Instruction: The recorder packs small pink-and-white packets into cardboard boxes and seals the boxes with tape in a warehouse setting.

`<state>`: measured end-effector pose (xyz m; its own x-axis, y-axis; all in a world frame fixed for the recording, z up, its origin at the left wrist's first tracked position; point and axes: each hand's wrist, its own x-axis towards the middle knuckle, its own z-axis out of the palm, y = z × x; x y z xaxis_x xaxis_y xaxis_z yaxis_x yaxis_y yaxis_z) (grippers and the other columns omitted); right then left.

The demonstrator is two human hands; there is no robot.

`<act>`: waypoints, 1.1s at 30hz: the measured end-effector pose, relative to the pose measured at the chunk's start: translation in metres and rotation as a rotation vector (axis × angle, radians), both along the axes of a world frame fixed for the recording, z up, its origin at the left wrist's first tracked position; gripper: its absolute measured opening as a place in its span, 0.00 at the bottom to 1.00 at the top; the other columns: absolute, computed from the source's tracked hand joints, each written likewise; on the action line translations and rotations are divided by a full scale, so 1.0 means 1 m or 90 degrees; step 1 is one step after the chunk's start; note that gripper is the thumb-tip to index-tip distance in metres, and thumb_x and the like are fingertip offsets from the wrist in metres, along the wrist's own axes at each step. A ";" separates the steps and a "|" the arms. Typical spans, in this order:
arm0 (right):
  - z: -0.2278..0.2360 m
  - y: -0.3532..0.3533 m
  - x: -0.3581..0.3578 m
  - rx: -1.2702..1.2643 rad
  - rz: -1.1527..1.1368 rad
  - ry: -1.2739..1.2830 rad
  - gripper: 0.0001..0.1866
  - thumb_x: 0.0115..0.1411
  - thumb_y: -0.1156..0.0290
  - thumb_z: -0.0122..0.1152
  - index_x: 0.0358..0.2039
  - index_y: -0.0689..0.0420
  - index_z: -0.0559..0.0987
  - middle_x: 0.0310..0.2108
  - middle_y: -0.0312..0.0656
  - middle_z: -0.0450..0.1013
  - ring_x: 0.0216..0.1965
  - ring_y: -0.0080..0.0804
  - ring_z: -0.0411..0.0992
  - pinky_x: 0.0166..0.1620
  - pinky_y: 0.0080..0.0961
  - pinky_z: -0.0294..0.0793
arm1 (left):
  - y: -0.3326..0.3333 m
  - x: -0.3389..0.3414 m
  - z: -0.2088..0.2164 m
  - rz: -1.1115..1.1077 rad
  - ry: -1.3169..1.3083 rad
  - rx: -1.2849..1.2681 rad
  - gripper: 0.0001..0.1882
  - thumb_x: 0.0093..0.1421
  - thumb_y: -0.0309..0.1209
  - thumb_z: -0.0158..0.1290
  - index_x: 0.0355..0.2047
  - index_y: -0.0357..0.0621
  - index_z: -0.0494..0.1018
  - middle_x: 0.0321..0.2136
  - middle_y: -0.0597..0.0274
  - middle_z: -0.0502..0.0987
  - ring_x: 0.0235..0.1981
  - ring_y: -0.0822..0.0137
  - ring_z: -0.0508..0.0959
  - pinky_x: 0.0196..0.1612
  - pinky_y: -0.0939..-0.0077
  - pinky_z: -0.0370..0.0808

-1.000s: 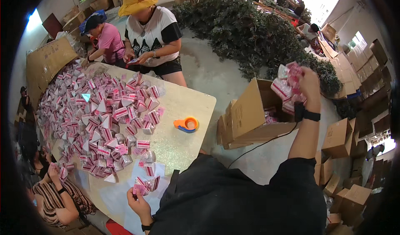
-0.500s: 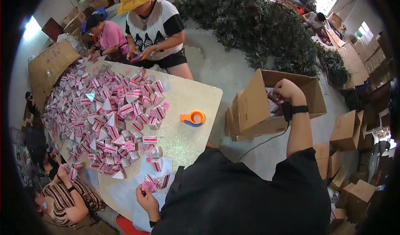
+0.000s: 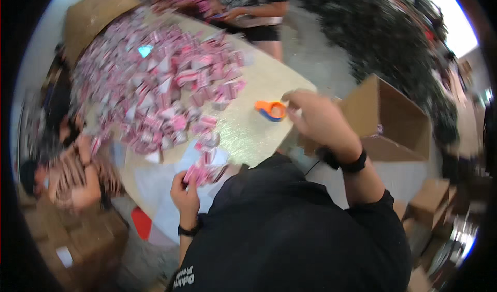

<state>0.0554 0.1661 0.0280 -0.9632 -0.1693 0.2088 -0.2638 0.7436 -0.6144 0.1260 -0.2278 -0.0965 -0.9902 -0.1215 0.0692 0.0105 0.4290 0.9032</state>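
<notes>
My left hand [image 3: 185, 196], at the near edge of the table, is closed on a pink-and-white striped wedge [image 3: 199, 174] in clear wrap, shaped like a slice of cake. More such wedges lie right beside it over a pale sheet [image 3: 160, 188]. My right hand [image 3: 321, 117] is above the table's right corner, smeared by motion, its fingertips close to an orange-and-blue tape-dispenser-like ring [image 3: 277, 112]. Whether those fingers hold anything cannot be made out. A large heap of wrapped wedges [image 3: 165, 80] covers the table's left and far parts.
An opened cardboard box [image 3: 362, 106] stands right of the table. Another carton [image 3: 98, 15] leans at the heap's far left. Co-workers are at the far side [image 3: 253, 7] and at the left [image 3: 77, 183]. Dark green foliage [image 3: 357, 28] is piled behind; more boxes [image 3: 429, 201] stand at right.
My right hand has come out of the cardboard box and moved left to the table, near the orange-and-blue ring. My left hand keeps its wedge. The whole view has shifted.
</notes>
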 end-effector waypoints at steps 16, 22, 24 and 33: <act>-0.052 -0.187 -0.002 -0.240 0.411 -0.310 0.17 0.57 0.73 0.70 0.45 0.61 0.76 0.27 0.41 0.75 0.26 0.25 0.70 0.33 0.23 0.71 | 0.002 0.041 0.055 -0.031 -0.102 0.484 0.33 0.59 0.13 0.55 0.65 0.37 0.61 0.49 0.59 0.69 0.49 0.68 0.77 0.52 0.80 0.76; -0.067 -0.184 -0.001 -0.333 0.385 -0.406 0.11 0.64 0.75 0.61 0.47 0.64 0.77 0.35 0.36 0.78 0.33 0.17 0.73 0.37 0.19 0.74 | 0.004 0.037 0.054 -0.092 -0.083 0.181 0.30 0.57 0.19 0.59 0.61 0.42 0.69 0.47 0.60 0.71 0.44 0.67 0.75 0.50 0.78 0.73; -0.063 -0.185 -0.002 -0.351 0.319 -0.434 0.14 0.65 0.71 0.61 0.49 0.62 0.78 0.31 0.42 0.79 0.31 0.22 0.74 0.37 0.25 0.75 | 0.005 0.031 0.042 -0.081 -0.054 0.067 0.27 0.59 0.25 0.61 0.59 0.39 0.69 0.45 0.57 0.74 0.43 0.66 0.76 0.46 0.76 0.76; -0.069 -0.176 0.003 -0.289 0.450 -0.253 0.12 0.62 0.64 0.64 0.37 0.61 0.79 0.24 0.49 0.75 0.25 0.41 0.74 0.32 0.33 0.72 | 0.002 0.021 0.028 -0.103 -0.020 0.159 0.25 0.69 0.41 0.52 0.57 0.32 0.69 0.45 0.60 0.73 0.43 0.70 0.74 0.46 0.77 0.71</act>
